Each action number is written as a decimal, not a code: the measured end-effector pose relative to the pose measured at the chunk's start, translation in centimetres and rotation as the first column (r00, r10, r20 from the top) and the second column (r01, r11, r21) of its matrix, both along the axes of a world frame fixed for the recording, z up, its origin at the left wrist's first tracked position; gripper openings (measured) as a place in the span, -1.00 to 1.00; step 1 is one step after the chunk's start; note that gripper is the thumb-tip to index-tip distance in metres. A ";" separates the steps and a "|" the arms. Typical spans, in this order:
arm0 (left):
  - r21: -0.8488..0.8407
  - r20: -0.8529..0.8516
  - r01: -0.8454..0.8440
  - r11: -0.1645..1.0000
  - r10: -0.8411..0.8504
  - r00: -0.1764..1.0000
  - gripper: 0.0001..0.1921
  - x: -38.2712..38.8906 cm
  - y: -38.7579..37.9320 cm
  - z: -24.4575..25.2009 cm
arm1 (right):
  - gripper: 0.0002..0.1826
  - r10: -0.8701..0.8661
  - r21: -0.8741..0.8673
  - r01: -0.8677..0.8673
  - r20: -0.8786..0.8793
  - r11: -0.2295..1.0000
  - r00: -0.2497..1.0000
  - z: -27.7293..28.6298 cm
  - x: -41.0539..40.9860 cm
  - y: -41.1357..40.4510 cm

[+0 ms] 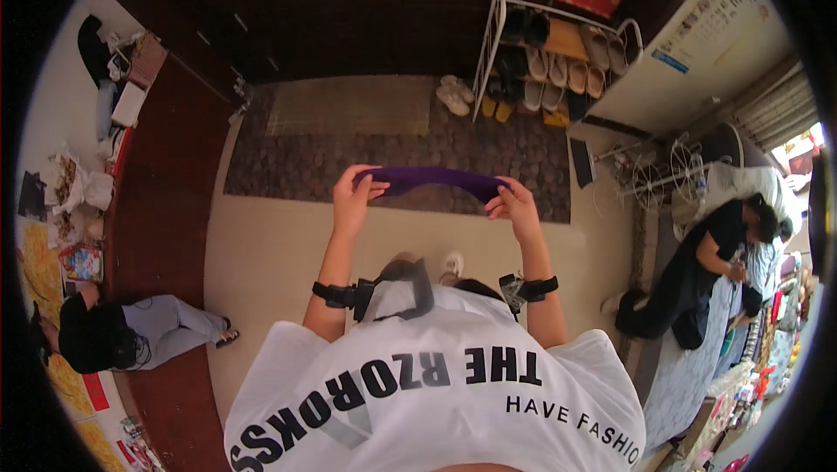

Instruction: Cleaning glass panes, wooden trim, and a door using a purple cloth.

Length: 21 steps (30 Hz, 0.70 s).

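Note:
A strip of purple cloth [431, 177] is stretched sideways in front of me, its lower edge curving upward in the middle. My left hand [358, 189] pinches one end between thumb and fingers. At the other end, my right hand [513, 199] grips the cloth in the same way. Both arms reach out from a white printed T-shirt [444, 393], and each forearm wears a black strap with a device. Below the cloth lie a dark pebble-patterned mat and the pale floor.
A white metal shoe rack [484, 47] holds several pairs of shoes, with white shoes [454, 95] beside it. One person [118, 335] is at the left by a dark red surface [170, 210]; another person [693, 269] leans over a bed [680, 367] at the right.

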<state>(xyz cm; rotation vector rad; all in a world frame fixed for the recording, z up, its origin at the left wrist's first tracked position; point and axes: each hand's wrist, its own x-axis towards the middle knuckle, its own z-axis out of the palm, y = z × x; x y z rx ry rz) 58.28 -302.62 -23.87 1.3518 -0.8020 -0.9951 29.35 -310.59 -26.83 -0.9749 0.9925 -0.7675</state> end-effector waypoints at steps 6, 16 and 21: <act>0.022 -0.118 -0.184 0.983 0.185 0.976 -0.85 5.0 -11.2 -2.9 | -0.71 -0.019 0.082 -0.002 0.247 0.997 0.969 1.0 6.0 -13.0; -0.015 -0.016 0.071 0.997 -0.071 0.997 -0.82 9.4 -38.3 -2.7 | -0.76 -0.371 -0.223 0.399 0.157 0.890 0.915 0.5 11.0 -33.8; -0.087 0.204 0.266 0.960 -0.244 0.948 -0.81 8.8 -48.0 0.4 | -0.77 -0.408 -0.353 0.443 0.172 0.824 0.897 3.7 10.6 -42.8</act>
